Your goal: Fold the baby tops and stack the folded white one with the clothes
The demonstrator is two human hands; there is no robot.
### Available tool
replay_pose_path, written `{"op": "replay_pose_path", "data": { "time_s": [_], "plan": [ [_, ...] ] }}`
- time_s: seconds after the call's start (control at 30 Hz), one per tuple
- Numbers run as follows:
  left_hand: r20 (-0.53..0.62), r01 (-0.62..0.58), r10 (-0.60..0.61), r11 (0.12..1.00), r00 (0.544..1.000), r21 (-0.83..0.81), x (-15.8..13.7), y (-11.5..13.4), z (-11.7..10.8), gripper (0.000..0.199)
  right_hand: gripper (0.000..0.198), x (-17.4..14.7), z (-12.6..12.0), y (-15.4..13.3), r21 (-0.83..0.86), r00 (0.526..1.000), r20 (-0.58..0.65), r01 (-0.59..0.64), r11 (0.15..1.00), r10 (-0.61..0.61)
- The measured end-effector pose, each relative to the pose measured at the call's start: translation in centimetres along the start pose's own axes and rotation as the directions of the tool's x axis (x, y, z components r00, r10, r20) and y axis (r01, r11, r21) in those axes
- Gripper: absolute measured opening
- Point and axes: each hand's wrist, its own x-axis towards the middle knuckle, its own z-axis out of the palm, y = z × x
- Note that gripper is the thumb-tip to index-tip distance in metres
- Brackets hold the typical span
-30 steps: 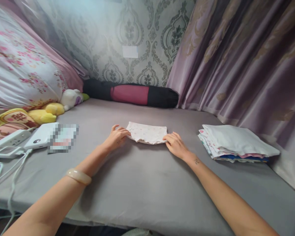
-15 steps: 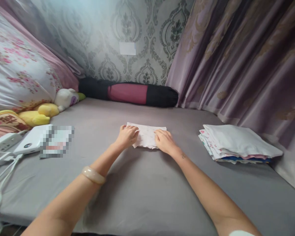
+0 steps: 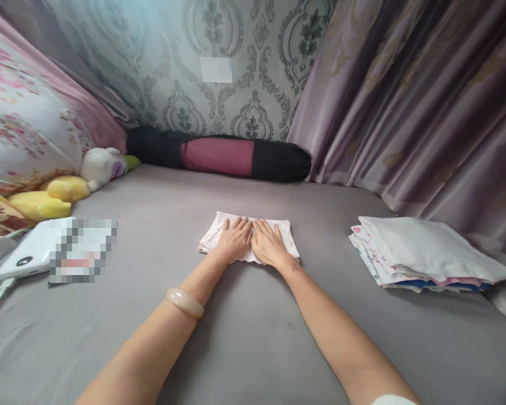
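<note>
A folded pinkish-white cloth point(image 3: 213, 232) lies on the grey bed sheet point(image 3: 253, 332) in front of me, its layers showing at the left edge. My left hand point(image 3: 235, 238) rests flat on its middle, fingers stretched out and pointing away from me. Beside it, my right hand point(image 3: 268, 242) also presses palm down on the cloth, with its fingertips close to those of the left. Both hands are open and grip nothing. The part of the cloth beneath the palms is hidden.
To the right sits a stack of folded white cloths point(image 3: 430, 247). A white power bank point(image 3: 29, 250) with cables and a blurred flat item lie at left. Plush toys point(image 3: 40, 205) and a floral pillow point(image 3: 29, 118) are behind them. A black-and-maroon roll point(image 3: 217, 154) lies along the wall.
My hands have moved from the cloth's two sides to its middle, and their curled fingers are now flat. More of the cloth's left and right edges shows. The view has shifted slightly.
</note>
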Motion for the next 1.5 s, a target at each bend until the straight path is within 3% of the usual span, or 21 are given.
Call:
{"op": "replay_pose_path", "data": {
  "time_s": [0.3, 0.97, 1.33, 1.5],
  "plan": [
    [-0.044, 0.041, -0.042, 0.999, 0.998, -0.027, 0.4, -0.3, 0.1, 0.044, 0.056, 0.6, -0.1, 0.2, 0.003, 0.999, 0.022, -0.046, 0.999, 0.046],
    [-0.057, 0.308, -0.31, 0.951, 0.949, -0.038, -0.5, -1.8, -0.2, 0.056, 0.06, 0.4, 0.8, 1.5, -0.037, 0.957, -0.098, -0.279, 0.959, 0.275],
    [-0.042, 0.339, -0.34, 0.94, 0.939, -0.034, -1.1, -2.9, -0.7, 0.058, 0.061, -0.1, 0.0, 2.6, -0.023, 0.937, -0.065, -0.346, 0.938, 0.344],
    [-0.036, 0.28, -0.281, 0.959, 0.959, -0.034, -1.5, -3.9, -1.1, 0.052, 0.063, -0.4, -0.5, 3.6, -0.046, 0.945, -0.022, -0.328, 0.944, 0.327]
  ]
}}
